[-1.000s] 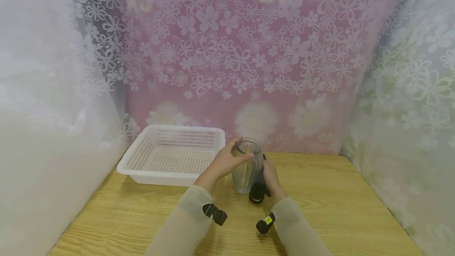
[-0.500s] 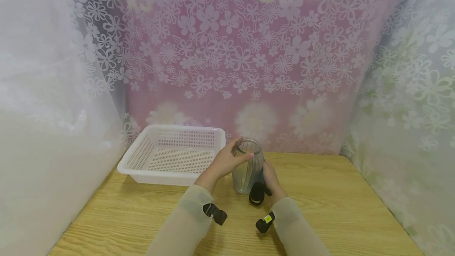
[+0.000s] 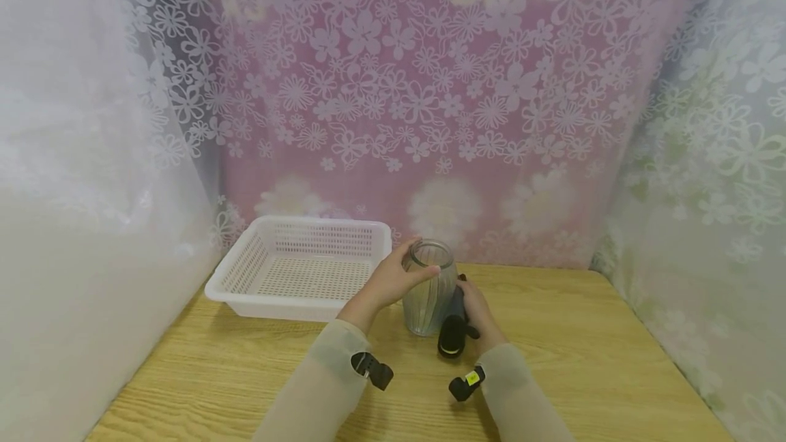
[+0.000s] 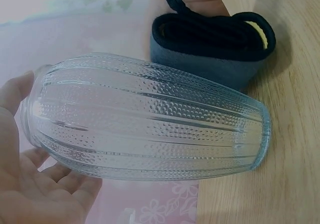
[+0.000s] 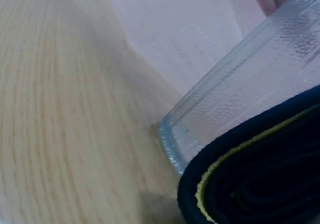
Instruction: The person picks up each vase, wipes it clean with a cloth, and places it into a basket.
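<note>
A clear ribbed glass vase [image 3: 428, 305] stands upright on the wooden table, its textured side large in the left wrist view. My left hand [image 3: 391, 280] grips it round the neck, thumb across the front just under the rim. Close against the vase's right side is a folded dark blue-black cloth [image 4: 210, 56] with yellow edging and a black loop. My right hand [image 3: 481, 309] holds this cloth from its right side, with most of the fingers hidden behind it. In the right wrist view the folded cloth [image 5: 250, 169] overlaps the vase's lower part.
Left of the vase sits a white perforated plastic basket [image 3: 297, 307], with its right end near my left hand. Flowered curtains [image 3: 430, 87] hang behind the table [image 3: 583, 353] and on both sides. A dark camera is strapped to each wrist.
My right hand has shifted slightly to the right and toward me, taking the folded cloth a little away from the vase. The left hand and vase keep nearly the same position.
</note>
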A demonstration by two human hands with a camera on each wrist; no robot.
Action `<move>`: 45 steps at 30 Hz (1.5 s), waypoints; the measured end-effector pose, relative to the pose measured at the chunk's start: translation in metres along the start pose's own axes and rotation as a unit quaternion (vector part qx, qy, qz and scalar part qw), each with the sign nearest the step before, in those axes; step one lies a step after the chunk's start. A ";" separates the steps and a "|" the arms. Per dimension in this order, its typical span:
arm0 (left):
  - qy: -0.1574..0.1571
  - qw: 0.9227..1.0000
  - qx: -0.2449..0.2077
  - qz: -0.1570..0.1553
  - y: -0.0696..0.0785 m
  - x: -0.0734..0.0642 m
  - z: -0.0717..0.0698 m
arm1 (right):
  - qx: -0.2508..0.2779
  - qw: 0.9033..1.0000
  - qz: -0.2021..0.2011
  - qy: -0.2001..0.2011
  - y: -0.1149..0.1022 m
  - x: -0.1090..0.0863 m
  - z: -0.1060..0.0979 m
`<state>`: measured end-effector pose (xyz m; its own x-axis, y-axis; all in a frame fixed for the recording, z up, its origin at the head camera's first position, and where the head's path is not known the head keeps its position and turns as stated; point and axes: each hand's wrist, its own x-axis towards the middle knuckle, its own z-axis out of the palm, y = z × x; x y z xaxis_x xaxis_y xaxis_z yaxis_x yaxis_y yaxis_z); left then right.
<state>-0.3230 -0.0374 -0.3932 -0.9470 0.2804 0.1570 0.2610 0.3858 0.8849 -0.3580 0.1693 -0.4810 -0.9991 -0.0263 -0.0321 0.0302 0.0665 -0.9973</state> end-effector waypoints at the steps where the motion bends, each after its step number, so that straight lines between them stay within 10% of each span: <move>1: 0.000 1.000 0.000 -0.001 0.000 0.000 0.000 | -0.002 1.000 0.001 0.003 -0.001 0.000 -0.001; 13: 0.006 1.000 0.006 -0.010 0.005 -0.003 -0.001 | -0.018 0.999 0.029 -0.013 -0.041 -0.017 -0.017; 34: 0.002 1.000 0.006 -0.008 0.002 -0.002 0.000 | -0.005 0.994 -0.094 0.062 -0.104 -0.059 -0.002; 39: 0.001 1.000 0.004 -0.007 0.001 -0.002 0.000 | -0.031 0.981 -0.166 0.097 -0.105 -0.063 0.006; 45: 0.005 1.000 0.002 -0.005 0.000 -0.002 0.001 | -0.096 0.943 -0.286 0.139 -0.095 -0.060 0.018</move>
<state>-0.3207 -0.0368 -0.3939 -0.9513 0.2678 0.1527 0.2524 0.3925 0.8844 -0.3001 0.1470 -0.3851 -0.8203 0.1474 0.5526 -0.4951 0.3006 -0.8151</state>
